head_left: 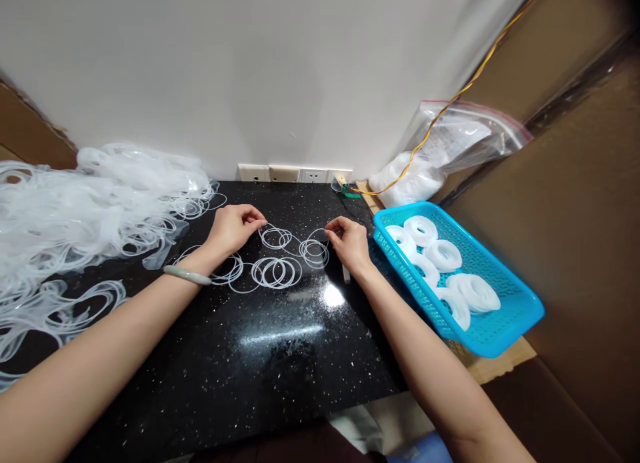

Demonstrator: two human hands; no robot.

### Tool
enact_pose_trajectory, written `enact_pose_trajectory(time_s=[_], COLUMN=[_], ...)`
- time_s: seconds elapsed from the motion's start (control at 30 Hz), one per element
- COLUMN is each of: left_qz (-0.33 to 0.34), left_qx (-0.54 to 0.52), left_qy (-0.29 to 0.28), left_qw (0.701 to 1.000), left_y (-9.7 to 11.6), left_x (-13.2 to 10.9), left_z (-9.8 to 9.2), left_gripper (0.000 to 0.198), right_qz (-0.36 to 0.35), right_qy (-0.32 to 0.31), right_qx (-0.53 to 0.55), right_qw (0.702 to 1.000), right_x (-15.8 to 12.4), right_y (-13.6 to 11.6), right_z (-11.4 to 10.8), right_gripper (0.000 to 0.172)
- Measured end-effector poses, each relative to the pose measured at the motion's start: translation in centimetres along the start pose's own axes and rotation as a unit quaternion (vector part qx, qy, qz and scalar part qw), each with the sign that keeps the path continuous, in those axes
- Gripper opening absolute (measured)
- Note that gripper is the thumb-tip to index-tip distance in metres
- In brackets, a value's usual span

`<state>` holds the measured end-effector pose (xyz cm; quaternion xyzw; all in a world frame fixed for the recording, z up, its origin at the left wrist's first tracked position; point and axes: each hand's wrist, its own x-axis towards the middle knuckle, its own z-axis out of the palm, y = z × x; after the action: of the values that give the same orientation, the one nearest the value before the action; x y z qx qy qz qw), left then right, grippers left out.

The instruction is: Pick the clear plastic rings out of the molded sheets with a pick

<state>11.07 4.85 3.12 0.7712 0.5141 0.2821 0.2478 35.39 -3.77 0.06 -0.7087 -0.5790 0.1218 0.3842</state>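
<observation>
On the black speckled countertop lies a thin, translucent cord wound into several loose loops. My left hand pinches the cord between its fingertips above a small coil. Facing it, my right hand holds the same strand, just beside a second coil. A short taut stretch of cord runs between the two hands. A pale green bangle circles my left wrist.
A large heap of translucent tubing rings spreads over the left side. On the right, a blue plastic basket holds several white coils. Behind it are a clear bag, a yellow wire and wall sockets.
</observation>
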Motion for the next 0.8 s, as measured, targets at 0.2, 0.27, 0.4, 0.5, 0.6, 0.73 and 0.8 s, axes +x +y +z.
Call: enact_pose_trajectory(time_s=[0.2, 0.27, 0.4, 0.5, 0.6, 0.73, 0.8], left_qz=[0.069, 0.035, -0.008, 0.006, 0.021, 0.042, 0.049], left_qx=[-0.003, 0.005, 0.038, 0.069, 0.104, 0.142, 0.136], left_qy=[0.043, 0.013, -0.025, -0.027, -0.033, -0.015, -0.015], left_qw=[0.997, 0.999, 0.999, 0.997, 0.994, 0.989, 0.989], left_y=[0.2, -0.3, -2.0, -3.0, -3.3, -3.0, -2.7], left_x=[-0.6, -0.5, -0.4, -0.5, -0.8, -1.4, -2.0], left_z=[-0.7, -0.9, -1.3, -1.6, -2.2, -3.5, -4.2], left_gripper=[0.018, 0.016, 0.015, 0.015, 0.017, 0.019, 0.02], right_qz=[-0.012, -0.012, 0.002, 0.005, -0.006, -0.029, -0.05], right_qy=[0.012, 0.014, 0.033, 0.047, 0.046, 0.037, 0.022], right_qx=[0.014, 0.005, -0.023, -0.038, -0.052, -0.057, -0.038], right_qw=[1.0, 1.0, 0.999, 0.998, 0.998, 0.997, 0.998], right_x=[0.0, 0.0, 0.0, 0.0, 0.0, 0.1, -0.1], right_y=[0.1, 0.3, 0.4, 0.3, 0.3, 0.1, -0.3], right_z=[0.1, 0.2, 0.2, 0.2, 0.2, -0.3, -0.6], right_gripper=[0.011, 0.012, 0.011, 0.011, 0.013, 0.014, 0.011])
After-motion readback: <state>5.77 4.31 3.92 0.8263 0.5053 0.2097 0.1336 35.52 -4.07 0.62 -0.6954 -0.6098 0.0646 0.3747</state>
